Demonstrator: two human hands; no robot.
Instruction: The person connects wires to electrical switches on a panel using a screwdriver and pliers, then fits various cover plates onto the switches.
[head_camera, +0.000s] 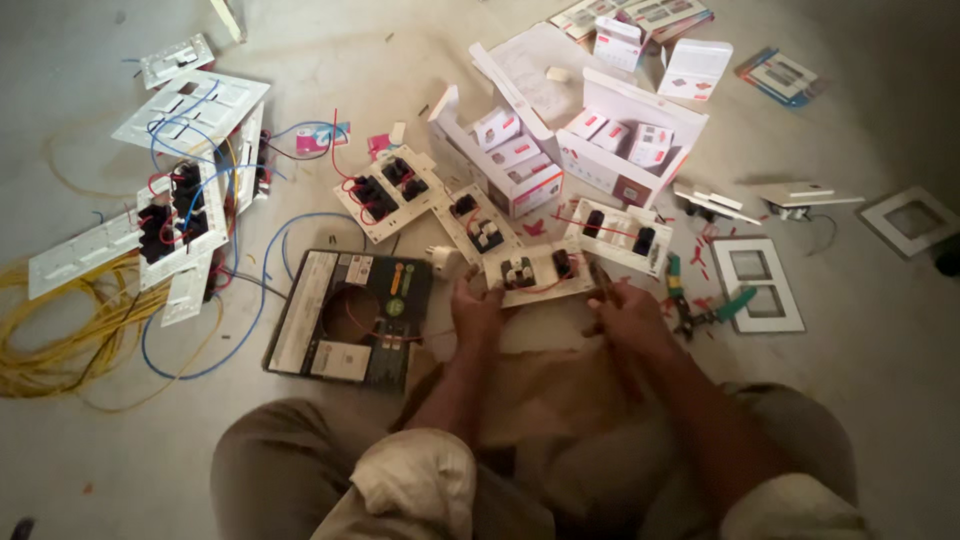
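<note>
Head view: left hand (476, 310) gripping near-left edge of white switch plate (538, 272) on floor (880, 380) before knees; right hand (625, 312) closed on thin dark tool (601, 284) at plate's right end — red wire across plate; open white carton (628, 140) beyond; green-handled pliers (712, 312) just right

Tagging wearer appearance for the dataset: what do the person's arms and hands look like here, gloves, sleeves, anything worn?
Both hands are bare: no gloves on the left hand or the right hand, and no rings or watch can be made out in the dim light. The forearms are uncovered too; no sleeve shows in the picture. Lower down, light khaki trousers cover the bent knees.
</note>
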